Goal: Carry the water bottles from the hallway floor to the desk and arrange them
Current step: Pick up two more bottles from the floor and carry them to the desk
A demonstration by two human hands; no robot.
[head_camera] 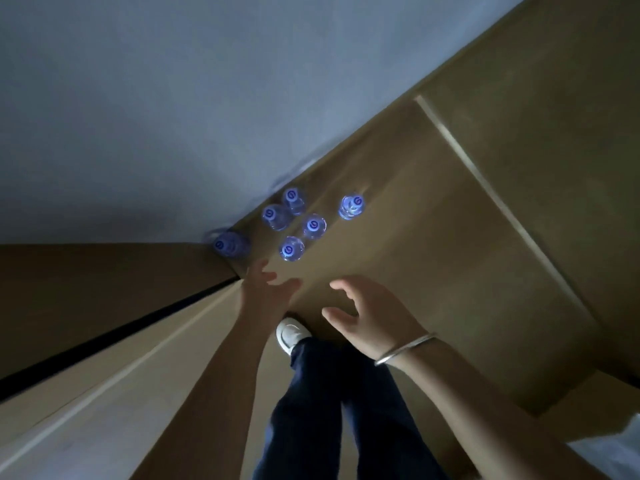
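Both grips empty, fingers apart: the left hand (268,289) is nearer the closest upright clear plastic water bottle (292,249), at its 1 o'clock, than the right hand (367,315).

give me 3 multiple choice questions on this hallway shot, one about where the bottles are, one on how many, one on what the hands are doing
1. Where do the water bottles stand?
A. on a desk
B. on the floor by the wall
C. in a box

2. How many bottles show?
A. three
B. six
C. nine

3. What state are the hands in?
A. both open, holding nothing
B. left grips a bottle
C. right grips a bottle

Answers:
1 B: the bottles stand on the brown floor where it meets the grey wall.
2 B: six blue-capped tops can be counted.
3 A: the left hand and the right hand reach with fingers spread, short of the bottles.
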